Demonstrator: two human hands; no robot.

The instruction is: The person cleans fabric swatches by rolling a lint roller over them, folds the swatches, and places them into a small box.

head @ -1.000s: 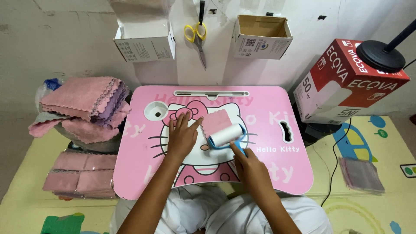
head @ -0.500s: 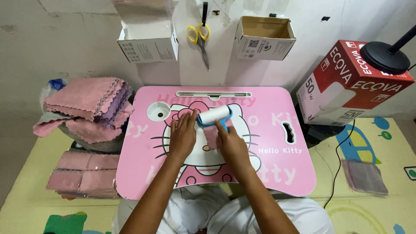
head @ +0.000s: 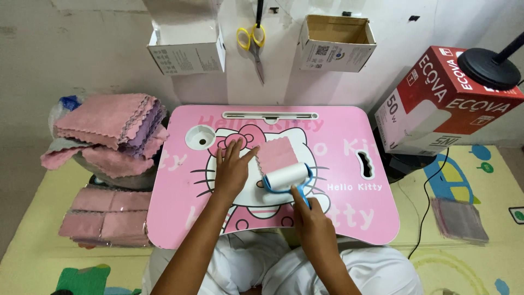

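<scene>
While the cloth (head: pixel 277 154) is pinned by flat left fingers (head: pixel 233 153), the roller (head: pixel 286 177), gripped right (head: pixel 311 221), has been drawn to its near edge.

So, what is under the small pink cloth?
The pink lap table lies under the cloth. Its cartoon print is partly covered. The left hand touches the cloth's edge; the lint roller overlaps its near edge.

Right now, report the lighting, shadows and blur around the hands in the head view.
Head view: soft, even light; faint shadows under the left hand and lint roller on the pink table; no glare; right hand and pink cloth sharp; edges slightly bowed.
</scene>
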